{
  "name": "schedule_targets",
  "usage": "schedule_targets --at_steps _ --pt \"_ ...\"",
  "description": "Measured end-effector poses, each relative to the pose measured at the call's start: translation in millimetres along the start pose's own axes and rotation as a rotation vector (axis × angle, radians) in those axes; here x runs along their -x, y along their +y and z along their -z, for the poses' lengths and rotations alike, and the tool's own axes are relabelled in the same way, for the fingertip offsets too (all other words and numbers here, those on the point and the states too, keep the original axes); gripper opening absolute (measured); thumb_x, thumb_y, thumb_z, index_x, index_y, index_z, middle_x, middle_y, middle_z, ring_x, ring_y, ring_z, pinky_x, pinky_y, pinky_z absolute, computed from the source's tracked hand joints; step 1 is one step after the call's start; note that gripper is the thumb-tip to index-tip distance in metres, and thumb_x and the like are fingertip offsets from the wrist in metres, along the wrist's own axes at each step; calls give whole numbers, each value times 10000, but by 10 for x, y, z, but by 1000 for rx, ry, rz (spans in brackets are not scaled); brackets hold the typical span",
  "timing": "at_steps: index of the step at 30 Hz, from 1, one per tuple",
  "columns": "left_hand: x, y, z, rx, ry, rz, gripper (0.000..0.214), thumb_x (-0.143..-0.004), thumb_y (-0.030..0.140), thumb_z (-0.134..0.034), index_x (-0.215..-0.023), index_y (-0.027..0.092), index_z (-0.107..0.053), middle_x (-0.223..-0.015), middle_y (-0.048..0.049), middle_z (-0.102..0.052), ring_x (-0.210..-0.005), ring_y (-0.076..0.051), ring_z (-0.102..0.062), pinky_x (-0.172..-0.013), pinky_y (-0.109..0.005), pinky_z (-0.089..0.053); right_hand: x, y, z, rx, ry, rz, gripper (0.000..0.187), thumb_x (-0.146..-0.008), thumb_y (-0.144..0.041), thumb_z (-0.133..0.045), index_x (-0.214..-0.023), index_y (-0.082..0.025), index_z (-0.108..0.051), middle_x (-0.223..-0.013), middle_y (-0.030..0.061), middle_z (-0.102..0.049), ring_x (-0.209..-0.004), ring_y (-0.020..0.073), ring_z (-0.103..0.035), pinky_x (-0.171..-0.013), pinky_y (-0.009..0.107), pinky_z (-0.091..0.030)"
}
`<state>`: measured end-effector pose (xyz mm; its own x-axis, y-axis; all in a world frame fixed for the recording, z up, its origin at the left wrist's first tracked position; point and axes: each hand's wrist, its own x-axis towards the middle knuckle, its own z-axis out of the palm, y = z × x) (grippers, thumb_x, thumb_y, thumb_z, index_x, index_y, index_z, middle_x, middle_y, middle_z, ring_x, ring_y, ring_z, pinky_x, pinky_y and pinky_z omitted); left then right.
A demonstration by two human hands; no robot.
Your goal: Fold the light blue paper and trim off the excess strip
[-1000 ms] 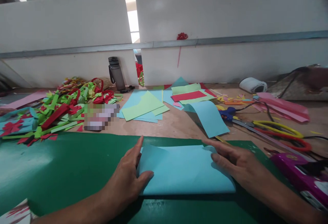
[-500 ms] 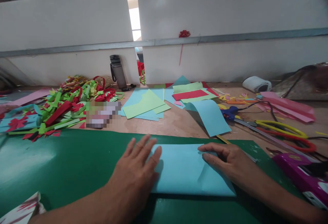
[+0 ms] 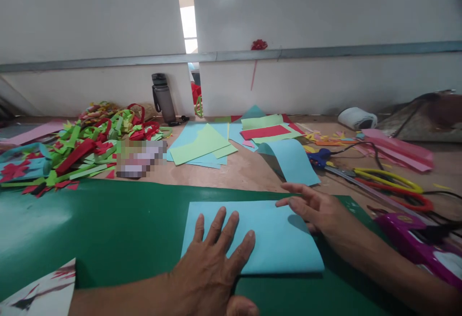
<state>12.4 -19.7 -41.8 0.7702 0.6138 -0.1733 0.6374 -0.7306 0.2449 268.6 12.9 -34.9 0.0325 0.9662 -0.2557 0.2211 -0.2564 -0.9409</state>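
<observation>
A folded light-blue paper sheet (image 3: 267,229) lies flat on the green cutting mat (image 3: 108,229). My left hand (image 3: 212,263) presses on its near left part, fingers spread and flat. My right hand (image 3: 317,210) rests at the paper's far right corner, fingers stretched out and slightly curled, holding nothing.
A curled blue sheet (image 3: 292,162) and loose coloured sheets (image 3: 205,145) lie beyond the mat. A heap of red and green paper strips (image 3: 79,147) is at left. Scissors (image 3: 390,181), a purple tool (image 3: 415,243), a tape roll (image 3: 357,118) and a dark bottle (image 3: 162,97) are nearby.
My left hand slid from the paper's left edge onto its surface, flattening it. My right hand eased back to the right corner. The raised fold now lies flat.
</observation>
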Motion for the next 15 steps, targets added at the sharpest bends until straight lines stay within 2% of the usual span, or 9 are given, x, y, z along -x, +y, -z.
schedule_targets --at_steps 2,6,10,15 --pt "-13 -22 -61 -5 43 1 854 -827 723 -369 -1481 198 -205 -1490 -258 -89 -1333 -514 -22 -888 -806 -150 -29 -13 -21 -19 -1 -1 702 -665 -549 -699 -1244 -205 -497 -885 48 -666 -497 85 -462 -419 217 -326" --pt "-6 -23 -71 9 54 36 812 -849 699 -361 -1470 190 -245 -1494 -236 -110 -1344 -495 -35 -918 -790 -141 -94 16 -36 86 13 69 744 -612 -389 -740 -1258 -142 -465 -644 -37 -579 -472 88 -441 -436 225 -321" --pt "19 20 -15 14 36 70 862 -839 714 -355 -1471 143 -221 -1495 -242 -86 -1345 -494 -9 -920 -790 -115 -101 28 -26 106 29 104 793 -543 -308 -748 -1262 -152 -454 -855 20 -621 -623 131 -562 -566 273 -427" --pt "28 92 84 21 -30 123 864 -855 712 -303 -1469 111 -207 -1500 -237 -50 -1358 -467 25 -935 -779 -98 -68 -49 -44 191 31 103 815 -570 -330 -727 -1293 -98 -428 -959 84 -626 -741 177 -592 -618 294 -445"
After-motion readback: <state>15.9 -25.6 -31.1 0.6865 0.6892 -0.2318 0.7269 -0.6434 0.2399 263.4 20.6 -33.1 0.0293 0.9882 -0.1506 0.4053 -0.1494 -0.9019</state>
